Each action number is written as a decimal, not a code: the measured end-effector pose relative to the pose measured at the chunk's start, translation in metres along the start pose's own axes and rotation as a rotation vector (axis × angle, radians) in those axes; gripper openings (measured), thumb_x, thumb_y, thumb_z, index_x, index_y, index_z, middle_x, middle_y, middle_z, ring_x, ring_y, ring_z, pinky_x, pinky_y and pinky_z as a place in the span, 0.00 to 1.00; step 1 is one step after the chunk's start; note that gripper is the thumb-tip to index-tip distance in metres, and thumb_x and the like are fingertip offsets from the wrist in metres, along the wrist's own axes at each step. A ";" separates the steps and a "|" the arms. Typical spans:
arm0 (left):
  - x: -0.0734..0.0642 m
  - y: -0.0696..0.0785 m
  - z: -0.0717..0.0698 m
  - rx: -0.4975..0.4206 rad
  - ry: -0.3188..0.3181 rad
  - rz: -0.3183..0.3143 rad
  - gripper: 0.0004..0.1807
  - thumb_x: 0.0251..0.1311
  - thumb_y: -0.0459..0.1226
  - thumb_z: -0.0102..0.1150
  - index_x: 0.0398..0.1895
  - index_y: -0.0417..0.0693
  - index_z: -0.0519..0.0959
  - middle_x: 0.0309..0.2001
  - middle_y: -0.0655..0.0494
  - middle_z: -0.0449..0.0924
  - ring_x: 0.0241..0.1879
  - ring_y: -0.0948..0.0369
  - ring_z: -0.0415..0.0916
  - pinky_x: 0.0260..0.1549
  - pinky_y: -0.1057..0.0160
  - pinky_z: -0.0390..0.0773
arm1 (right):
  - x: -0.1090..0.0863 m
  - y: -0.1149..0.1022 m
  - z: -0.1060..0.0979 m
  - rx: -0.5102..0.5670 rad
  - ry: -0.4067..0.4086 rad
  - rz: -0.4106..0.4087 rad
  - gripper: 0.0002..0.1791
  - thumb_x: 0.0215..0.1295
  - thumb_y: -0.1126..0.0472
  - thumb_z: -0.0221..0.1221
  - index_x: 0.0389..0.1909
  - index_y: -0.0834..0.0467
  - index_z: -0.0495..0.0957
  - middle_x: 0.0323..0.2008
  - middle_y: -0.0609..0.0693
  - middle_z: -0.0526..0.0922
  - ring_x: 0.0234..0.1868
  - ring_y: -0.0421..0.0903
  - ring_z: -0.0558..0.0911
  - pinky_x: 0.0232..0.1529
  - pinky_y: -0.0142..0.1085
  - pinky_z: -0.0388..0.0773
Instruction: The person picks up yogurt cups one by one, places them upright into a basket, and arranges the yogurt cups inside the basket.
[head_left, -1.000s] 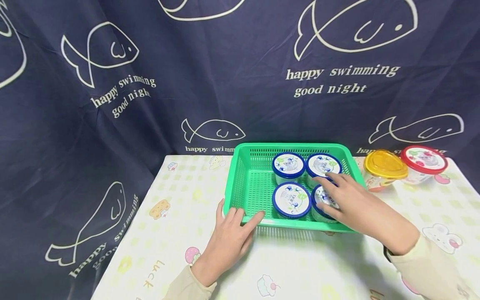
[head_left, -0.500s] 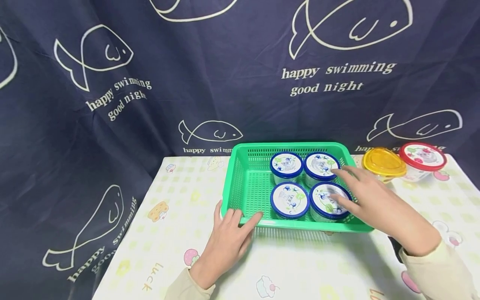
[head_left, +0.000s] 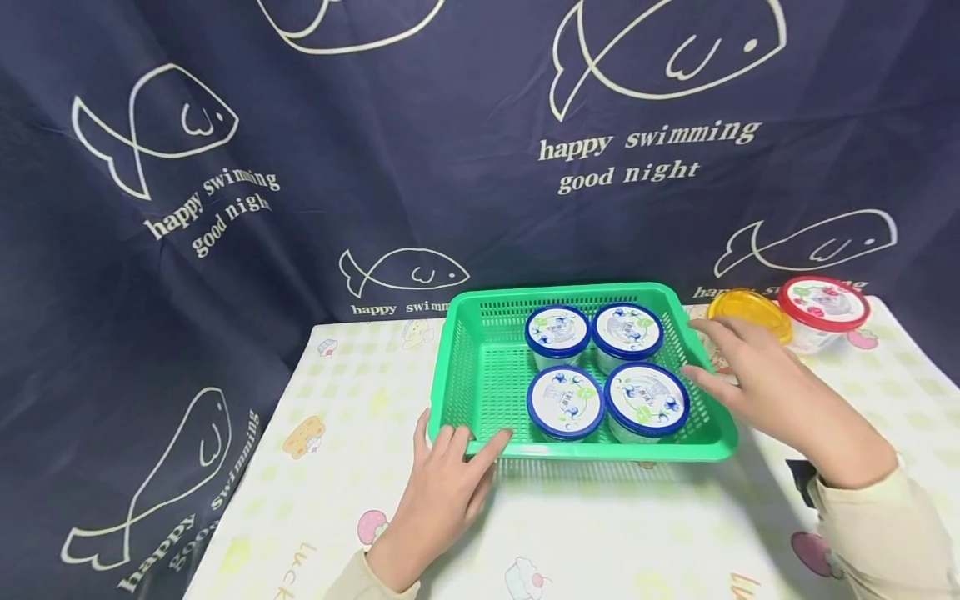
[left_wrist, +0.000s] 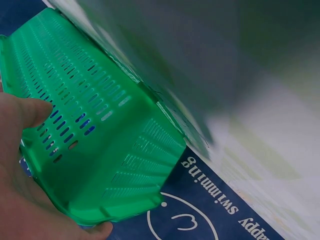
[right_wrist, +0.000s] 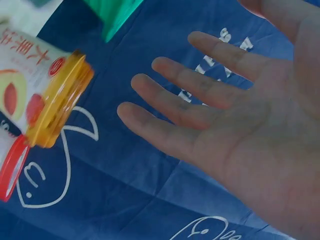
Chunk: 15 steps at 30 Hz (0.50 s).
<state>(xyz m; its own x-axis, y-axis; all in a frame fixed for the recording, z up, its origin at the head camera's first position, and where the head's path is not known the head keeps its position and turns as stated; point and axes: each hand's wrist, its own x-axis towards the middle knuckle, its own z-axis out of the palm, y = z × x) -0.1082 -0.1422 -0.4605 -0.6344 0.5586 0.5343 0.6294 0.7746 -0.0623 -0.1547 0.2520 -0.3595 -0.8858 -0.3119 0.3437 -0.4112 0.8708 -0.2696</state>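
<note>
A green plastic basket (head_left: 600, 451) stands on the table, with several blue-lidded tubs (head_left: 566, 402) grouped in its middle and right part. My left hand (head_left: 442, 492) grips the basket's front left corner; in the left wrist view its thumb (left_wrist: 37, 111) lies against the perforated outer wall. Over the basket's right edge hangs my right hand (head_left: 780, 400), fingers spread and holding nothing. Just behind it is a tub with a yellow lid (head_left: 738, 308), partly hidden by the fingers. The right wrist view shows this yellow-lidded tub (right_wrist: 55, 100) apart from the fingertips.
A red-lidded tub (head_left: 823, 304) stands beside the yellow one at the table's back right. The table has a patterned cloth (head_left: 360, 400). Behind it hangs a dark blue curtain (head_left: 420, 167) printed with fish.
My right hand has moved right, off the blue-lidded tubs to the basket's right edge. The left hand keeps its hold on the corner. The head view has shifted slightly to the right.
</note>
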 end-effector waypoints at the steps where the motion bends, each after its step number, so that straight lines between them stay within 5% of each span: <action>1: -0.002 0.000 0.000 0.002 -0.002 -0.007 0.23 0.69 0.43 0.43 0.67 0.66 0.71 0.33 0.55 0.69 0.35 0.52 0.67 0.64 0.28 0.50 | 0.001 0.003 0.000 0.003 -0.004 0.009 0.35 0.55 0.58 0.71 0.62 0.69 0.70 0.52 0.70 0.75 0.52 0.72 0.72 0.52 0.70 0.68; 5: -0.006 0.000 -0.002 0.006 -0.021 -0.023 0.28 0.62 0.41 0.54 0.67 0.65 0.71 0.35 0.54 0.69 0.36 0.52 0.67 0.64 0.28 0.50 | 0.007 0.016 0.001 0.019 0.019 0.020 0.34 0.55 0.60 0.70 0.60 0.71 0.71 0.54 0.72 0.73 0.56 0.72 0.70 0.55 0.70 0.66; 15: -0.004 -0.001 0.000 0.019 -0.046 -0.014 0.29 0.61 0.41 0.58 0.68 0.65 0.69 0.34 0.53 0.68 0.35 0.52 0.65 0.65 0.28 0.50 | 0.008 0.053 0.009 0.053 0.157 0.070 0.28 0.61 0.62 0.63 0.59 0.73 0.69 0.55 0.75 0.70 0.56 0.76 0.65 0.59 0.69 0.57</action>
<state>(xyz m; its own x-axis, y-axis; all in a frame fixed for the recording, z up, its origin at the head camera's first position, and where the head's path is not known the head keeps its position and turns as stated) -0.1065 -0.1450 -0.4621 -0.6631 0.5603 0.4964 0.6119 0.7877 -0.0716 -0.1857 0.2920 -0.3795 -0.8699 -0.1844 0.4574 -0.3641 0.8657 -0.3435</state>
